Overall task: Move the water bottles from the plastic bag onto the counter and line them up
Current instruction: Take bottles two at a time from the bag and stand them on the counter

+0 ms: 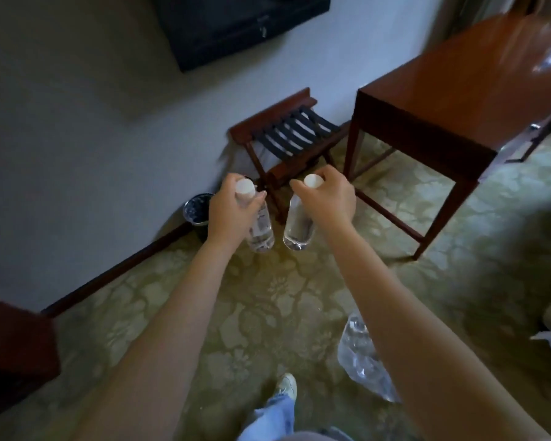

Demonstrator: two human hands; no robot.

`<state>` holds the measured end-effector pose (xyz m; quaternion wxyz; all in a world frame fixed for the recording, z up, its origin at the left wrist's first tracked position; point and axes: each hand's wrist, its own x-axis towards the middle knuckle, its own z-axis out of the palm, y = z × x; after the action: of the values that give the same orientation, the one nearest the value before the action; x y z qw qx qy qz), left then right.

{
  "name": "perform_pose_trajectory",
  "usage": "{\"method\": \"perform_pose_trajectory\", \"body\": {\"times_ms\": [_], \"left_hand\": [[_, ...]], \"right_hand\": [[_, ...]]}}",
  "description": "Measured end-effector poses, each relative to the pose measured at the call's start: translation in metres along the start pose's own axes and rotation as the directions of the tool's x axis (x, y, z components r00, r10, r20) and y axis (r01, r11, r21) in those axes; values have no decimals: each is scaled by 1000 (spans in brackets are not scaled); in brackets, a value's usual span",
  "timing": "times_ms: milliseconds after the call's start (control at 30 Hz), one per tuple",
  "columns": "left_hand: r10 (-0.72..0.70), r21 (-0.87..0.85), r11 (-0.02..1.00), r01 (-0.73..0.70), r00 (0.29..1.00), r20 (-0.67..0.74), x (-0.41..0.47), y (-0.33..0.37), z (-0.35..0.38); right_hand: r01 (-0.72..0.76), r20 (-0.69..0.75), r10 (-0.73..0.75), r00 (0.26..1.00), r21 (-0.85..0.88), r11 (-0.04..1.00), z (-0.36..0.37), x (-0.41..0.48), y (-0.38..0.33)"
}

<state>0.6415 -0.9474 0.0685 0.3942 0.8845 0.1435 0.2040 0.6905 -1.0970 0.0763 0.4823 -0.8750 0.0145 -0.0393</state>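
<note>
the left hand (233,214) gripped the left bottle (262,230) at its neck, and the body hung below the grip above the carpet (268,297). the right hand (328,198) grasped the right bottle (298,229) likewise, just beside the first. the plastic bag (358,361) lay on the carpet, near right; the wooden table (458,90) stood far right.

The left bottle (261,230) is held at its neck by the left hand (233,214), and the right bottle (298,227) by the right hand (328,198). Both bottles are hung below the fingers (231,183). A wooden rack (290,128) is seen beyond the fingers.
</note>
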Motion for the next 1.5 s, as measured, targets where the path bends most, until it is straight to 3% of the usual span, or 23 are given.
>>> {"method": "perform_pose_trajectory", "body": {"times_ms": [200, 367, 600, 800, 967, 1133, 1300, 1500], "left_hand": [[-176, 40, 982, 186, 969, -172, -60, -18, -80], [-276, 8, 955, 296, 901, -334, -118, -38, -165], [-389, -102, 905, 414, 704, -594, -226, -87, -305], [-395, -120, 861, 494, 502, -769, -345, -150, -437], [-385, -137, 824, 550, 367, -847, -421, -202, -521], [-361, -152, 808, 569, 275, -891, -453, -254, -593], [-326, -128, 803, 583, 249, -912, -437, -319, -669], [-296, -94, 804, 587, 258, -920, -379, -392, -795]], "right_hand": [[137, 208, -137, 969, 11, 990, 17, -50, -42], [316, 382, -318, 868, 71, 946, 52, -115, -96], [489, 553, -527, 646, 230, 841, 133, -254, -191], [548, 630, -641, 438, 378, 746, 212, -415, -263], [576, 666, -699, 261, 473, 666, 268, -532, -314], [589, 655, -742, 147, 545, 597, 337, -608, -359], [565, 639, -764, 89, 599, 567, 431, -648, -413], [512, 611, -786, 99, 646, 566, 537, -668, -522]]}}
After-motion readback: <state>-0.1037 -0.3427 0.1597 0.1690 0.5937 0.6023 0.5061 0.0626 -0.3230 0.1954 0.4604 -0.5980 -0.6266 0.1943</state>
